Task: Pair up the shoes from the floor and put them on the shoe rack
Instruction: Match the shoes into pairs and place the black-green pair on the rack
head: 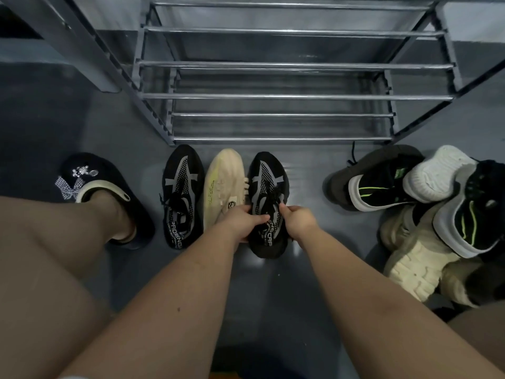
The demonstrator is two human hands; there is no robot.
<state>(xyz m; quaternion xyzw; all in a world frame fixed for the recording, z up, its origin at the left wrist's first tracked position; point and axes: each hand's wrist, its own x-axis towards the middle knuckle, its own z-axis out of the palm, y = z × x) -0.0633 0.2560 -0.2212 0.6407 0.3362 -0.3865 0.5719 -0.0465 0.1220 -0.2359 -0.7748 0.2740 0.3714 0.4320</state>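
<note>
Plainly, little of the job had been done: the shoe rack stood with every visible rail bare, and all the shoes lay on the floor in front of it.

To the right of the rack's front rail lay the biggest group, a jumbled pile of dark, green-striped and cream shoes, some on their sides or sole-up, none yet paired as far as I could judge. Left of the rack, a black slipper with a small bow was on the person's own foot.

Directly before the front rail three shoes stood in a row, toes toward the rack: a black sneaker, a cream shoe touching it, and a second black sneaker that looked like the first one's mate, the cream one parting them.

The left hand gripped the second sneaker's left side near the opening, fingers curled over its edge; the right hand pinched its laces or tongue, I could not tell which.

White lettering on the first sneaker's collar read roughly "PAORENS"; on the held one only "CAP" showed. The cream shoe's small dark badge was illegible.
</note>
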